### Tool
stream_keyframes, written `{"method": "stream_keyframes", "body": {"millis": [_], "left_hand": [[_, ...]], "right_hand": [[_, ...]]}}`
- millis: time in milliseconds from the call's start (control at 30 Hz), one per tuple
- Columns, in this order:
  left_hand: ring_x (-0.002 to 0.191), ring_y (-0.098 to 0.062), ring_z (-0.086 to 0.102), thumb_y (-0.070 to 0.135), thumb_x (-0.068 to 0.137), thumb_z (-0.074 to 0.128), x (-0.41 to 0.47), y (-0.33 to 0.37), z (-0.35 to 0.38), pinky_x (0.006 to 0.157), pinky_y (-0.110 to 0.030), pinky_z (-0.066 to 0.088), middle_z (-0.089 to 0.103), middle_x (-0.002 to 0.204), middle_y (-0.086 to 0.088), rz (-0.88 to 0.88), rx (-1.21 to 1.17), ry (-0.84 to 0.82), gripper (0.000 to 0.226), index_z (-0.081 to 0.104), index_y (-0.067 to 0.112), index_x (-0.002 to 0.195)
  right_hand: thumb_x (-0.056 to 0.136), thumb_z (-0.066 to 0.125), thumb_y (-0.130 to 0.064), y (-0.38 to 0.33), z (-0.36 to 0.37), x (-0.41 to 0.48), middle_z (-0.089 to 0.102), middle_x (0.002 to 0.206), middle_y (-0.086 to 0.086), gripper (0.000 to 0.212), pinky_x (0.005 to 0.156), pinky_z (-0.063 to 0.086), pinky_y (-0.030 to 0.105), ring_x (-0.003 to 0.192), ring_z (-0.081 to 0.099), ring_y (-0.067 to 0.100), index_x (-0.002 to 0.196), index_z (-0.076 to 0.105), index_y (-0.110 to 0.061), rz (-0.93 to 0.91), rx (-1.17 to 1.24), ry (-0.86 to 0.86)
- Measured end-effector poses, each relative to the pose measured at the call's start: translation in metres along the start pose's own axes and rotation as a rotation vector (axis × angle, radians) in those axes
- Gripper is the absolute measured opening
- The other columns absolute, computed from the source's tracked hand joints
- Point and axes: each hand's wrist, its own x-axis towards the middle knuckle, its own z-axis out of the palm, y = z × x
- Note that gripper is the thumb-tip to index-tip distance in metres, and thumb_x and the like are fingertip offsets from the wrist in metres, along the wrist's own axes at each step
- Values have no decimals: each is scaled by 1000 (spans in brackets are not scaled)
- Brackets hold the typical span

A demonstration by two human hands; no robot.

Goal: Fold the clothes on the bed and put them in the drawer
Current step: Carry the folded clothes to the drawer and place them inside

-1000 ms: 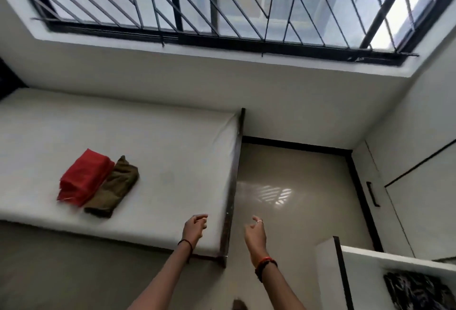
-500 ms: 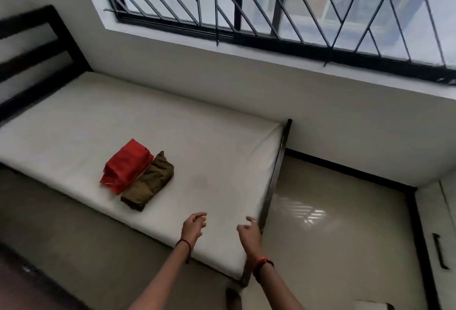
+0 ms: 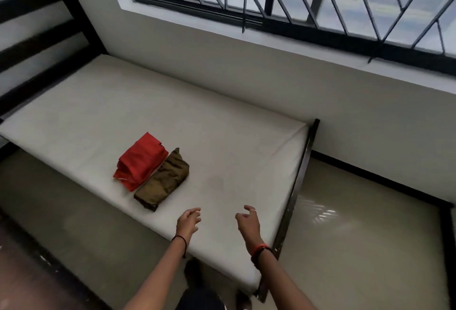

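Hovering above the bed's point(image 3: 234, 142) near edge with left hand point(image 3: 188, 221) and right hand point(image 3: 246, 222), both empty, with fingers loosely curled and a little apart, pinching nothing. Held low and forward, probably to reach for the clothes. Lying at 10 o'clock from the hands: red cloth point(image 3: 142, 160) and brown cloth point(image 3: 162, 181), touching side by side, long edges parallel. Set together near the front edge, likely for lifting as one load. Already folded into compact oblongs; red thicker, with layered edges at its near end; brown flatter, faintly creased. No drawer in view.
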Motion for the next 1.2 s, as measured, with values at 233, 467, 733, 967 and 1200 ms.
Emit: {"method": "stream_keyframes", "body": {"millis": [233,467,733,967,1200], "left_hand": [[101,-20,54,9,96,47,89,2,-47,83,-32,42,59,109,-10,-68,29,18,24,61,4,116],[108,-33,55,5,92,48,193,18,-113,84,-33,42,63,115,-15,-37,324,97,23,66,2,105],[117,-36,48,1,91,48,302,43,-145,99,-32,34,47,128,-24,161,632,52,26,59,-3,114],[136,-31,33,19,96,50,373,31,-132,110,-33,25,32,148,-17,205,652,48,49,38,0,139],[133,-34,36,48,88,55,414,15,-141,110,-44,26,38,145,-17,97,801,139,71,30,13,145]], "right_hand": [[90,47,-5,-18,69,44,48,75,-2,42,87,49,41,83,50,18,131,40,-11,84,42,19],[90,57,-10,-19,177,107,59,104,13,39,70,49,28,87,58,18,126,43,-6,261,194,31],[79,76,-33,-10,264,171,44,122,9,73,101,42,37,120,46,24,134,34,-11,399,224,-105],[75,78,-40,6,323,240,35,146,15,92,111,32,41,132,37,27,143,24,-10,468,248,-85],[78,76,-34,16,360,281,37,146,11,93,97,36,35,130,40,26,146,18,-9,457,348,-76]]}}
